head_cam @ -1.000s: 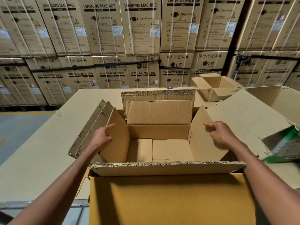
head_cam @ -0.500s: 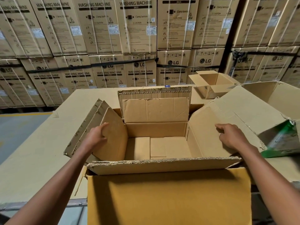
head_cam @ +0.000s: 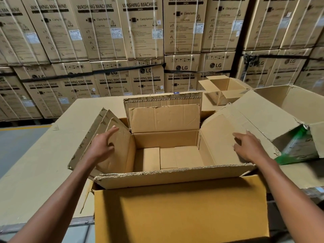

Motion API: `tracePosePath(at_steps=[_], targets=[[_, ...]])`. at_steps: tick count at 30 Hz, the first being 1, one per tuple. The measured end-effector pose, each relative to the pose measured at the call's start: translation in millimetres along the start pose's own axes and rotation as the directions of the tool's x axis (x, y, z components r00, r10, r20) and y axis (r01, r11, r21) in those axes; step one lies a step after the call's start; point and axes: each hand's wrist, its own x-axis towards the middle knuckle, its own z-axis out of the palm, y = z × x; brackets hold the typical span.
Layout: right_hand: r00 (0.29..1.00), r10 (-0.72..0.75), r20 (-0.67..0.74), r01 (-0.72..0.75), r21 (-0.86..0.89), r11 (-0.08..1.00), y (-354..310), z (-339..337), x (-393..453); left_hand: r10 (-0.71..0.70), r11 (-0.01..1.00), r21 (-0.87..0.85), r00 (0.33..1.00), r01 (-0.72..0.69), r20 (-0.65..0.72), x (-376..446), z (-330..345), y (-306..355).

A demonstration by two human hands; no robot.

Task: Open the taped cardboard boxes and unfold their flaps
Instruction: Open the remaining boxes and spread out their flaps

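Note:
An open cardboard box (head_cam: 175, 204) stands right in front of me, empty inside, with all its flaps spread. The far flap (head_cam: 164, 118) stands upright. My left hand (head_cam: 103, 144) lies with loosely spread fingers against the left flap (head_cam: 98, 130), which leans outward. My right hand (head_cam: 249, 146) rests with relaxed fingers on the right flap (head_cam: 220, 134), which leans out to the right. The near flap (head_cam: 171, 178) is folded toward me over the box's front wall. Neither hand grips anything.
The box stands on a wide cardboard-covered surface (head_cam: 43, 163). A small open box (head_cam: 222, 90) sits at the back right. A large torn box with green print (head_cam: 298, 123) lies at the right, against the right flap. Stacked washing machine cartons (head_cam: 140, 41) fill the background.
Both side flaps have been pushed further outward. My left hand's fingers have straightened on the left flap, and my right hand has shifted outward along the right flap.

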Motion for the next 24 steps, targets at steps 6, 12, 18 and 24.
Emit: tracePosePath(at_steps=[6,12,18,24], targets=[[0.996,0.006,-0.090,0.024,0.328,0.944,-17.4,-27.6,-32.9,0.100,0.971,-0.212,0.993,-0.113,-0.070,-0.3,-32.5,42.8],[0.971,0.039,-0.235,0.095,0.532,0.842,-18.1,-50.3,-78.8,0.271,0.906,-0.320,0.960,-0.278,-0.066,-5.0,-38.6,107.3],[0.920,0.129,-0.371,0.129,0.596,0.793,-1.0,-68.4,-144.1,0.440,0.803,-0.452,0.898,-0.387,0.012,-11.3,-29.4,167.0],[0.877,0.262,-0.403,0.073,0.650,0.756,38.5,-62.0,-206.3,0.576,0.682,-0.569,0.817,-0.459,0.031,-38.1,-4.5,219.0]])
